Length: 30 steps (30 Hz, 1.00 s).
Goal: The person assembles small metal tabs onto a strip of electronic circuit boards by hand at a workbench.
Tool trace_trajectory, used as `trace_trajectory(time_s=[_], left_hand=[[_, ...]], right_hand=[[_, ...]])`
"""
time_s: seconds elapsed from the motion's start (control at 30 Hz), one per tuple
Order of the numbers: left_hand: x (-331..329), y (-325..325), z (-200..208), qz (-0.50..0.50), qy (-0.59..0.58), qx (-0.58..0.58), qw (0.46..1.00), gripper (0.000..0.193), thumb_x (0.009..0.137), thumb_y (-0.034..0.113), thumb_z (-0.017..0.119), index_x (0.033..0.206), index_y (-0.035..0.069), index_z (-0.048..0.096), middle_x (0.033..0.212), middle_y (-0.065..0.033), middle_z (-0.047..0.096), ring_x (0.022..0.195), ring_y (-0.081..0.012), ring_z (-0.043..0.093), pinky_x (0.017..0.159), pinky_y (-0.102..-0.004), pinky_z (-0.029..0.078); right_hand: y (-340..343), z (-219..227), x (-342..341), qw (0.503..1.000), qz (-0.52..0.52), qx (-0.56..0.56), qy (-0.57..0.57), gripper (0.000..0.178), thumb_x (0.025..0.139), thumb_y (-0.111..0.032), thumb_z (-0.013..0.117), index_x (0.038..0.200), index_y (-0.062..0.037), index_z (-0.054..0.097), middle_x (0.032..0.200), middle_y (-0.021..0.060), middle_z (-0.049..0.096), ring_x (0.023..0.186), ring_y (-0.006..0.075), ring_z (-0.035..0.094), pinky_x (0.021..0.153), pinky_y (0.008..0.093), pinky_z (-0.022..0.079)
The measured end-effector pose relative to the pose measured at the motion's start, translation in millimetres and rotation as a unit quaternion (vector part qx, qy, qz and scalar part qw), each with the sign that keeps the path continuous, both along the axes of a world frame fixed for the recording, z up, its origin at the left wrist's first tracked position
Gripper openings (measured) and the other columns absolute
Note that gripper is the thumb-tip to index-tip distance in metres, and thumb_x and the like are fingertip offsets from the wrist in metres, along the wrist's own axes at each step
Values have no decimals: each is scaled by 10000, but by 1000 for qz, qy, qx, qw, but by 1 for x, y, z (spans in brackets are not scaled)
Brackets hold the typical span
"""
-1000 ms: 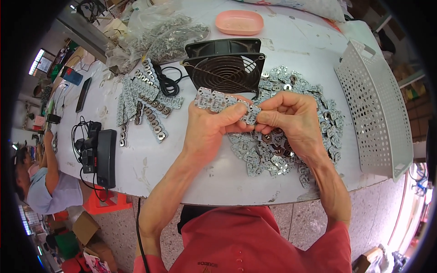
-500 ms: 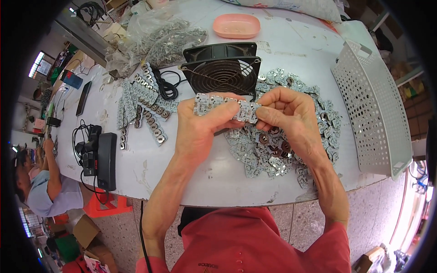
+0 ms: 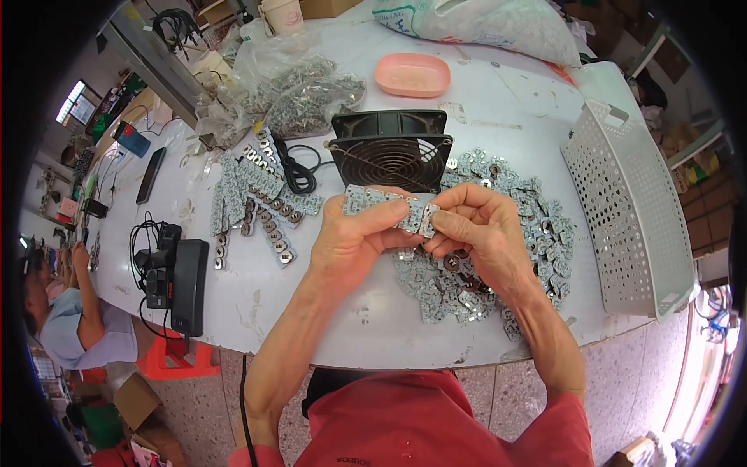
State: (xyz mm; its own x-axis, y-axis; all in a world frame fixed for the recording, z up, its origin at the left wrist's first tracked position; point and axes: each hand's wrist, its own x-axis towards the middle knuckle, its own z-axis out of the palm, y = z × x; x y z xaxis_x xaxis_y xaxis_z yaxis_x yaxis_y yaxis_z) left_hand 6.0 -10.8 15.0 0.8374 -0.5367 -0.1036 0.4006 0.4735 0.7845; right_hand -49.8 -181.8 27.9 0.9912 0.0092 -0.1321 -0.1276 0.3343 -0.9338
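A strip of small circuit boards (image 3: 372, 199) lies across my left hand (image 3: 346, 241), which is closed on it with the thumb on top. My right hand (image 3: 489, 237) pinches the small board at the strip's right end (image 3: 427, 221) between thumb and fingers. That end board sits tilted against the rest; I cannot tell whether it is still joined. Beneath and beyond my right hand spreads a pile of loose small boards (image 3: 546, 233), some with round metal parts. More board strips (image 3: 230, 194) lie stacked to the left of my left hand.
A black fan (image 3: 393, 162) stands just beyond my hands, its cable (image 3: 299, 173) coiled beside it. A white perforated basket (image 3: 622, 210) is at right, a pink dish (image 3: 412, 75) and plastic bags of parts (image 3: 311, 105) behind. Black adapters (image 3: 159, 268) lie left; another person (image 3: 78, 311) sits far left.
The end board has gone from level with the strip to tilted in my right fingers. The whole view has shifted slightly, with the table's things appearing lower.
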Motion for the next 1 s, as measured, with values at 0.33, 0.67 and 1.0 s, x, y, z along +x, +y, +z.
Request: trace_trajectory(time_s=[0.33,0.67,1.0], left_hand=[[2,4,3,31,-128,139,982,204,731,-4,648,921,-69,614,861,-165,650,719,-193,646,649,-324,563],[-1,2,4,66,-201,204,956,144,708,-6,685,848,-37,671,727,-56,649,626,-62,577,552,-187,476],[1,1,1,55,-235,206,948,113,713,-14,671,826,-28,678,716,-33,643,623,-51,562,546,-180,459]], right_hand=[[-2,5,2,997,-13,-63,29,146,779,-54,622,871,54,585,745,121,636,611,141,617,568,241,520],[0,2,6,997,-2,-71,42,145,774,-54,624,865,54,589,735,117,638,608,134,613,565,235,512],[-1,0,8,995,6,-89,35,128,777,-50,623,855,49,596,705,103,633,582,125,609,541,222,498]])
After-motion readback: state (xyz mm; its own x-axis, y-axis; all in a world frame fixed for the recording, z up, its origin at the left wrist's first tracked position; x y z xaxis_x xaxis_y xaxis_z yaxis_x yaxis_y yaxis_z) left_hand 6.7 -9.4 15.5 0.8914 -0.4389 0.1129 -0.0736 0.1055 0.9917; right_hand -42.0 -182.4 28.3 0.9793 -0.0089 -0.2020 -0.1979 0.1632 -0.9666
